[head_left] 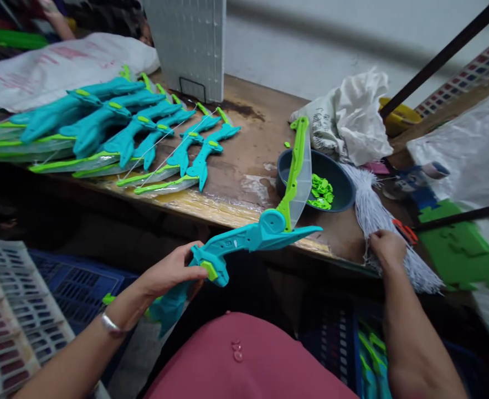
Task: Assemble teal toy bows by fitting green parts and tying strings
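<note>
Left hand (170,272) clasped round teal toy bow (244,239), limb angled up-right; right hand (387,249) pinching white strings (372,213).

Toy assembly workshop, stacked toy bows (115,124), parts bowl (339,191)

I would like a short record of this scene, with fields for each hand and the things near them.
left hand: grips the teal grip of a toy bow, held above the table edge
right hand: pinches a bundle of white strings lying on the table
bowl: dark, holds small green parts
finished bows: laid in a row, far left of the table
</note>
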`<action>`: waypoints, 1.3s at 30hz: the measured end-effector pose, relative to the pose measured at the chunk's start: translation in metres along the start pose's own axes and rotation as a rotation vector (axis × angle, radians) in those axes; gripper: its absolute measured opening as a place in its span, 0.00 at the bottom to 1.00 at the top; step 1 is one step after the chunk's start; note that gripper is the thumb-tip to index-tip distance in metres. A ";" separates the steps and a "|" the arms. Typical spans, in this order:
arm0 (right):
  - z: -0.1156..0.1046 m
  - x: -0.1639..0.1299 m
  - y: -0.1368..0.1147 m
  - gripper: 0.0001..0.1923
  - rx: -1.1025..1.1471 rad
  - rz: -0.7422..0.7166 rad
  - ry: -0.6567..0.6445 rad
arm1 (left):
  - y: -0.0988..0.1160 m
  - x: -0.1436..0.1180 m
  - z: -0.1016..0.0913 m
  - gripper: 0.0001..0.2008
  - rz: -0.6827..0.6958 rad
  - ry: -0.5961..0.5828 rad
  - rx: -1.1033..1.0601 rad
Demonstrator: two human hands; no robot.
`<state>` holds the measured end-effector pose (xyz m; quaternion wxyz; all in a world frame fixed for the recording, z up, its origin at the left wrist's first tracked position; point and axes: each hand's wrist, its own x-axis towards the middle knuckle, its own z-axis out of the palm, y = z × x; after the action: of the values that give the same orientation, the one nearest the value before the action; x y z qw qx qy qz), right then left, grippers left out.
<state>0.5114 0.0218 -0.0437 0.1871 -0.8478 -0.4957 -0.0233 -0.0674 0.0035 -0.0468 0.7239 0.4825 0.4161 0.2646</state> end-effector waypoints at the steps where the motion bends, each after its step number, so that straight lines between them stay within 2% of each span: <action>1: -0.003 -0.004 -0.001 0.15 -0.038 0.077 0.021 | -0.004 -0.001 0.000 0.21 -0.004 -0.025 -0.045; 5: -0.013 -0.023 -0.025 0.14 0.050 0.211 0.189 | -0.011 -0.003 0.002 0.25 -0.004 -0.053 -0.193; 7: -0.014 -0.042 -0.053 0.15 0.145 0.201 0.244 | -0.010 -0.004 0.006 0.24 -0.006 -0.069 -0.228; 9: -0.009 -0.075 -0.091 0.13 0.293 0.127 0.199 | -0.009 -0.004 0.011 0.25 -0.031 -0.132 -0.271; 11: 0.002 -0.123 -0.134 0.13 0.485 -0.012 0.013 | -0.010 0.000 0.019 0.26 -0.055 -0.199 -0.323; 14: 0.024 -0.202 -0.191 0.15 0.769 -0.220 -0.491 | -0.015 0.009 0.029 0.26 -0.050 -0.245 -0.366; 16: 0.037 -0.241 -0.216 0.17 0.925 -0.283 -0.803 | -0.018 0.014 0.033 0.23 -0.015 -0.240 -0.381; 18: 0.048 -0.262 -0.231 0.19 1.066 -0.270 -1.049 | -0.021 0.015 0.033 0.19 0.000 -0.235 -0.406; 20: 0.058 -0.264 -0.240 0.22 1.216 -0.176 -1.166 | -0.022 0.012 0.032 0.18 -0.014 -0.251 -0.420; 22: 0.068 -0.253 -0.246 0.25 1.380 -0.031 -1.130 | -0.024 0.006 0.029 0.19 -0.043 -0.275 -0.419; 25: 0.077 -0.224 -0.251 0.25 1.587 0.166 -0.914 | -0.030 -0.005 0.025 0.21 -0.088 -0.288 -0.376; 29: 0.076 -0.189 -0.240 0.19 1.699 0.319 -0.646 | -0.041 -0.019 0.011 0.22 -0.134 -0.189 -0.263; 31: 0.073 -0.178 -0.231 0.18 1.708 0.360 -0.542 | -0.047 -0.026 0.001 0.20 -0.139 -0.148 -0.197; 34: 0.070 -0.167 -0.221 0.19 1.693 0.383 -0.410 | -0.053 -0.034 -0.010 0.20 -0.142 -0.147 -0.089; 37: 0.068 -0.160 -0.216 0.20 1.632 0.354 -0.354 | -0.056 -0.040 -0.014 0.22 -0.148 -0.136 0.028; 39: 0.064 -0.154 -0.211 0.21 1.577 0.315 -0.327 | -0.056 -0.045 -0.015 0.23 -0.143 -0.085 0.123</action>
<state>0.2451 0.0085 -0.0760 0.6544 -0.5196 -0.2628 0.4824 -0.1041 -0.0469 -0.0855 0.7271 0.5059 0.4337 0.1654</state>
